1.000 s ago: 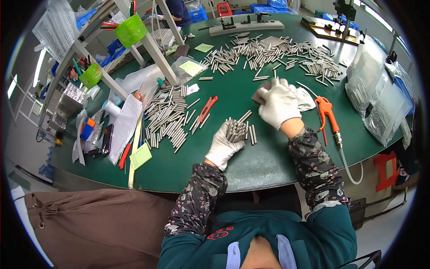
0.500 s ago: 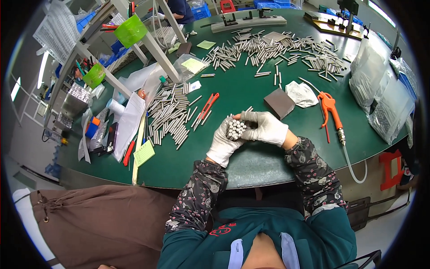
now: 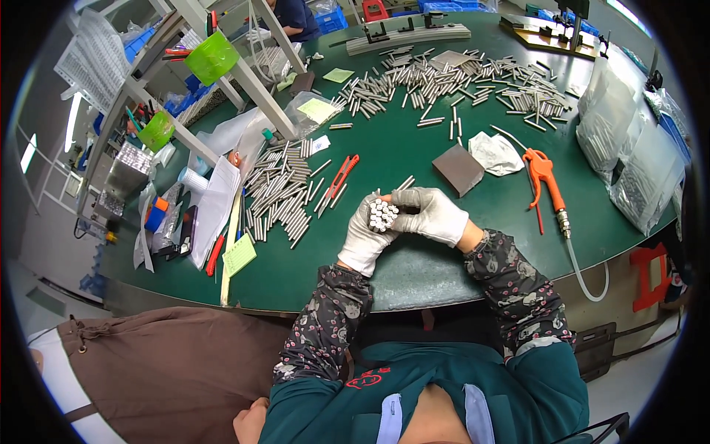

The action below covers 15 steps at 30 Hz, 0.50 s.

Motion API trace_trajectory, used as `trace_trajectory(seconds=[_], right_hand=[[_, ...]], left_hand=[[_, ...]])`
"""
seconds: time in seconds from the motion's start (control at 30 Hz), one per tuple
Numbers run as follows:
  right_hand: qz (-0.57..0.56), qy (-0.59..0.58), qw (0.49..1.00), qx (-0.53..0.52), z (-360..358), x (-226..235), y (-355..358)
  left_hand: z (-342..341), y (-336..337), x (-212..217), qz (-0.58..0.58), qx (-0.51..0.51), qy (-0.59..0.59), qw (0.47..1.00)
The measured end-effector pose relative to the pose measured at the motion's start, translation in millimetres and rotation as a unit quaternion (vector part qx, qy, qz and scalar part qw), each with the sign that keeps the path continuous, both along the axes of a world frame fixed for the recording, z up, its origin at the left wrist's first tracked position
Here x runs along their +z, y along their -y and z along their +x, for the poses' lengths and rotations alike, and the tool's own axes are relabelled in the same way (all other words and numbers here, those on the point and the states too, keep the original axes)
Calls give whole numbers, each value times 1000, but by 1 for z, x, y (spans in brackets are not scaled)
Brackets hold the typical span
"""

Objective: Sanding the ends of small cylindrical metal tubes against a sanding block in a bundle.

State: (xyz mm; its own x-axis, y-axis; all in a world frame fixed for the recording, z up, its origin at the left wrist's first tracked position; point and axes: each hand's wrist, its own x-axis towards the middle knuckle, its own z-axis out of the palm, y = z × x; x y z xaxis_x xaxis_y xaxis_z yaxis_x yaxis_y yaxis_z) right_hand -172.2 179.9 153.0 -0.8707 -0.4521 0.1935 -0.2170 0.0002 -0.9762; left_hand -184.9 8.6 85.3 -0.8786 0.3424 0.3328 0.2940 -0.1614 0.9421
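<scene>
Between my two gloved hands is a bundle of metal pins (image 3: pixel 383 214), their round ends turned up toward me. My left hand (image 3: pixel 362 238) wraps the bundle from the left in a white glove. From the right, my right hand (image 3: pixel 438 216) closes on the same bundle, thumb and fingers against its side. Just beyond the fingers a loose pin or two (image 3: pixel 405 182) shows, partly hidden by the glove. A big pile of similar pins (image 3: pixel 277 192) lies to the left, and another wide heap (image 3: pixel 436 81) spreads across the far table.
On the green table (image 3: pixel 310 274) lie a red utility knife (image 3: pixel 342 177), a brown block (image 3: pixel 458 170), a white cloth (image 3: pixel 495 154) and an orange air gun (image 3: pixel 543 174) with its hose. Plastic bags (image 3: pixel 614 126) stand at right. A shelf frame (image 3: pixel 259 89) rises at left. Another person (image 3: pixel 140 362) is beside me.
The bundle has tipped slightly and shifted a little left with both hands. A bare hand of the person beside me has come into view at the lower edge.
</scene>
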Motion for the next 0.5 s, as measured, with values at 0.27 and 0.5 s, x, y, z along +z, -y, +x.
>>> trace_trajectory(seconds=[0.27, 0.5], right_hand=[[-6, 29, 1000, -11, -4, -5, 3], [-18, 46, 999, -9, -8, -10, 3]], left_hand=[[2, -4, 12, 7, -16, 33, 999], [9, -9, 26, -16, 45, 68, 997]])
